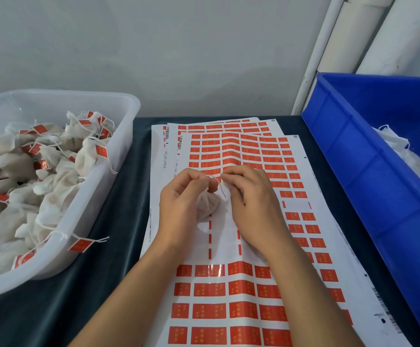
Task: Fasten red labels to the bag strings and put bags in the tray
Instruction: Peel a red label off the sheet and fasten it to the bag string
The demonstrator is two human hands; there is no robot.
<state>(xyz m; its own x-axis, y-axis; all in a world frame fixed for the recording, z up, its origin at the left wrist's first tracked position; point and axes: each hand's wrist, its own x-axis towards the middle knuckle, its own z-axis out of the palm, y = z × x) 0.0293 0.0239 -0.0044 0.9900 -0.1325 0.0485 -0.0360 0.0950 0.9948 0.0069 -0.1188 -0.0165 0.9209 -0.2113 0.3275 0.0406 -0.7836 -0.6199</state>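
The left hand [178, 204] cups a small white cloth bag [207, 205] over the white sheet of red sticky labels [229, 289]. Both hands' fingers pinch its thin white string [215, 180] tight, probably so the right hand [251, 204] can stick a label on. The clear plastic tray [118, 151] of finished bags waits nearby.

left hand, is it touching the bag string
Touching: the head view shows the left hand pinching the white bag string at its fingertips.
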